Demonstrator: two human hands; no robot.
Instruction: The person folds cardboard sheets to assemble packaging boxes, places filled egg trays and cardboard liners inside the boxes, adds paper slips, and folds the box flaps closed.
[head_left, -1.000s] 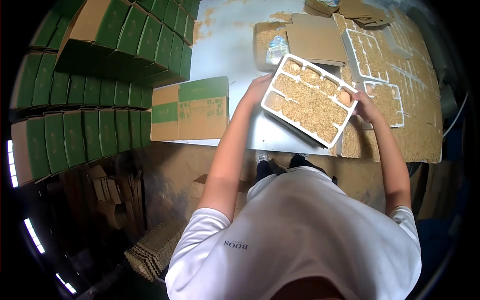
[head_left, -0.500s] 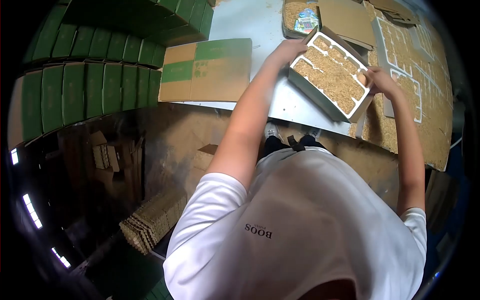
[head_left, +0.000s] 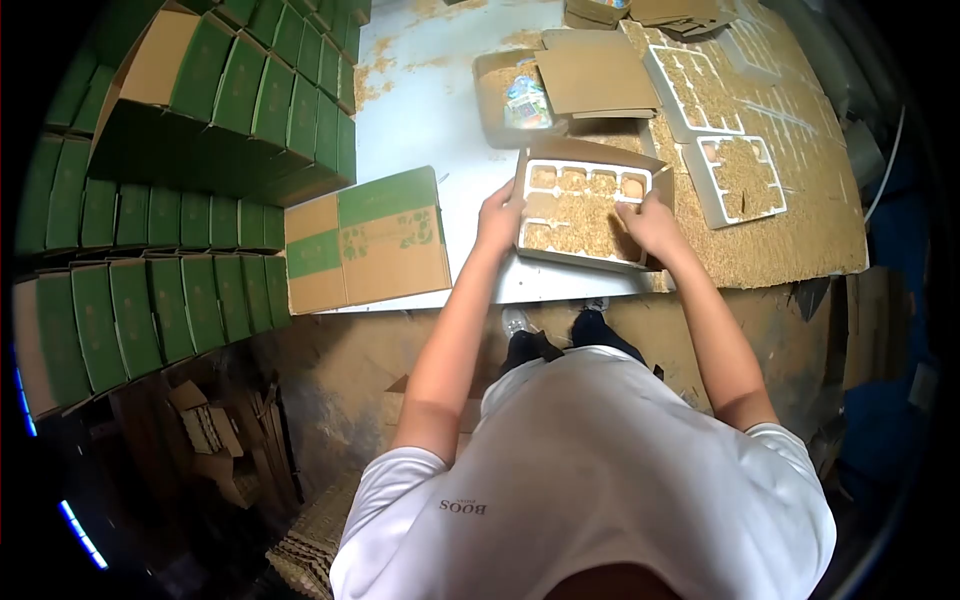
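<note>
A white foam tray (head_left: 575, 209) with compartments full of sawdust and a few round, egg-like objects sits inside an open cardboard box (head_left: 600, 153) at the table's front edge. My left hand (head_left: 502, 214) grips the box's left side, its fingers partly hidden. On the right, my right hand (head_left: 648, 222) lies over the tray's right edge, fingers bent onto the rim; whether it grips the tray or the box wall is hard to tell. Right of the box, another white tray (head_left: 742, 181) of sawdust rests on a sawdust-covered surface.
A flat green and brown carton (head_left: 368, 240) lies to the left on the table. Green boxes (head_left: 235, 90) are stacked farther left. Behind the open box stand a plastic bin (head_left: 512, 100) with packets and some cardboard sheets (head_left: 598, 72). Another tray (head_left: 693, 90) is at the back right.
The tray and box have turned from a tilted angle to nearly level with the table edge. The tray sits lower inside the box, and both hands have moved with it.
</note>
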